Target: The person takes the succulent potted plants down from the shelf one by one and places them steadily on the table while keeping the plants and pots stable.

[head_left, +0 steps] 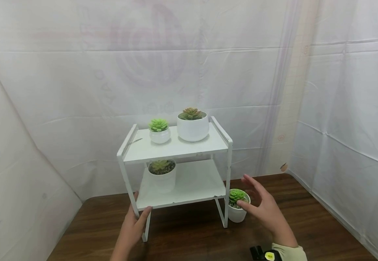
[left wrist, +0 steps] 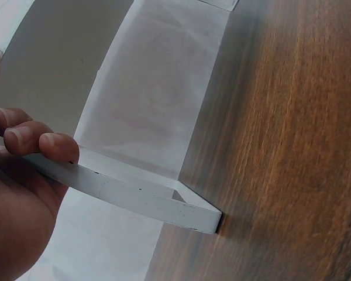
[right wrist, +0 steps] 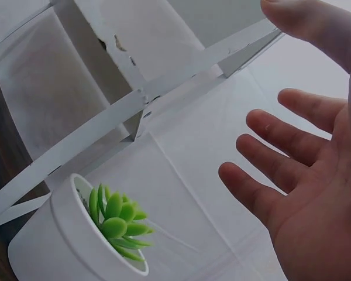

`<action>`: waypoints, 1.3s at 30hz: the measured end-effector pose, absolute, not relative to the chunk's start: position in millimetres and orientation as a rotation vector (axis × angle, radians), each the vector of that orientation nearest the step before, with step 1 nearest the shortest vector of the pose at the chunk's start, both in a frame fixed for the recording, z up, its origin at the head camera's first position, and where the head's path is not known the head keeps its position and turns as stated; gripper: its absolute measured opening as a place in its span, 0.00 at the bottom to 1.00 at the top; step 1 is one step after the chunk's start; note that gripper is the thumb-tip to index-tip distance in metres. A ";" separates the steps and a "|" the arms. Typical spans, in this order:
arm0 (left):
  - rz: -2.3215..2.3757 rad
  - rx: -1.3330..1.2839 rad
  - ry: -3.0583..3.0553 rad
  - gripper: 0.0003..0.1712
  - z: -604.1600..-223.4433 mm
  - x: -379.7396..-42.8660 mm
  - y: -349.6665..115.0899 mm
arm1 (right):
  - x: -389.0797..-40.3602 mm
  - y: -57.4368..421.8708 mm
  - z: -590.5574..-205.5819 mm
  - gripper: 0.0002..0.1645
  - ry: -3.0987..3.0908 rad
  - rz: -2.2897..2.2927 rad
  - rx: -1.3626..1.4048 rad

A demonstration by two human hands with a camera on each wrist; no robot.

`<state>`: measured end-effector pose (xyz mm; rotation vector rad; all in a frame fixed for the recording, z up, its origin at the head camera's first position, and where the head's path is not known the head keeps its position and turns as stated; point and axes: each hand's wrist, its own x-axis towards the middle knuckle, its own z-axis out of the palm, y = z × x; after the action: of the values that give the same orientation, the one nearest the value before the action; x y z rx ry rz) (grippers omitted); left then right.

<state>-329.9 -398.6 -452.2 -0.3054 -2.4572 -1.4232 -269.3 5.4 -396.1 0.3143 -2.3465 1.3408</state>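
Note:
A white two-tier shelf [head_left: 195,181] stands on the wooden table. My left hand [head_left: 133,219] grips its front left leg at the level of the lower tier; in the left wrist view the curled fingers [left wrist: 58,146] wrap the white metal leg [left wrist: 134,193]. My right hand [head_left: 264,208] is beside the right leg with fingers spread and nothing in them. Close to it, a potted green succulent [head_left: 237,195] in a white pot stands on the table by that leg. The right wrist view shows the same succulent [right wrist: 120,216] below the spread fingers [right wrist: 286,137].
On the top tier stand a small bright green succulent [head_left: 159,131] and a larger white pot [head_left: 193,128] with a reddish-green succulent. Another potted succulent [head_left: 163,177] sits at the left of the lower tier. White sheeting [head_left: 78,90] hangs behind and at both sides of the table [head_left: 189,235].

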 end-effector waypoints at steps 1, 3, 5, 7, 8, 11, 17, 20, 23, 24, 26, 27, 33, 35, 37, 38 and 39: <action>-1.437 -0.295 -2.460 0.48 -452.3 -329.9 -398.5 | -268.3 5.1 -395.0 0.46 -2.348 1.332 0.325; -1.447 -0.286 -2.465 0.48 -452.8 -330.2 -398.4 | -266.2 4.3 -392.7 0.45 -2.361 1.316 0.339; -1.458 -0.277 -2.469 0.48 -453.2 -330.5 -398.2 | -264.0 2.9 -390.4 0.43 -2.381 1.305 0.348; -1.457 -0.274 -2.470 0.48 -453.5 -330.5 -397.9 | -261.9 1.5 -388.4 0.42 -2.406 1.296 0.355; -1.441 -0.280 -2.470 0.48 -453.7 -330.5 -397.7 | -261.1 0.9 -387.6 0.41 -2.417 1.292 0.359; -1.420 -0.288 -2.466 0.47 -454.5 -330.2 -397.4 | -259.1 -0.3 -386.2 0.39 -2.425 1.285 0.380; -1.447 -0.303 -2.458 0.47 -454.5 -329.5 -396.9 | -256.8 -1.5 -383.2 0.40 -2.404 1.267 0.429; -1.449 -0.304 -2.454 0.47 -454.5 -329.4 -397.1 | -255.7 -1.9 -381.8 0.40 -2.388 1.252 0.459; -1.445 -0.301 -2.455 0.47 -455.1 -329.4 -397.1 | -254.4 -2.4 -380.8 0.40 -2.368 1.246 0.494; -1.442 -0.300 -2.456 0.47 -455.1 -329.4 -397.1 | -254.0 -2.7 -380.4 0.40 -2.363 1.243 0.502; -1.439 -0.297 -2.460 0.47 -455.1 -329.4 -397.0 | -253.1 -3.1 -379.6 0.40 -2.356 1.241 0.512; -1.439 -0.297 -2.460 0.47 -455.0 -329.4 -397.0 | -252.6 -3.3 -379.2 0.40 -2.355 1.237 0.514; -1.427 -0.300 -2.459 0.47 -453.6 -329.3 -397.3 | -250.9 -5.2 -376.8 0.40 -2.331 1.228 0.545; -1.424 -0.305 -2.457 0.47 -453.5 -329.4 -397.8 | -250.6 -6.0 -376.2 0.40 -2.321 1.226 0.557; -1.423 -0.311 -2.452 0.47 -453.5 -329.6 -398.4 | -250.1 -6.9 -375.5 0.40 -2.315 1.228 0.567; -1.422 -0.315 -2.449 0.47 -453.5 -329.8 -398.6 | -249.8 -7.3 -375.1 0.40 -2.313 1.230 0.570; -1.422 -0.318 -2.447 0.47 -453.5 -330.0 -398.7 | -249.4 -7.7 -374.7 0.40 -2.311 1.232 0.571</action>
<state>-330.0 -398.7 -453.5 -0.3176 -2.4470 -1.4225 -249.4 -7.7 -374.7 0.5708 -2.3106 1.2321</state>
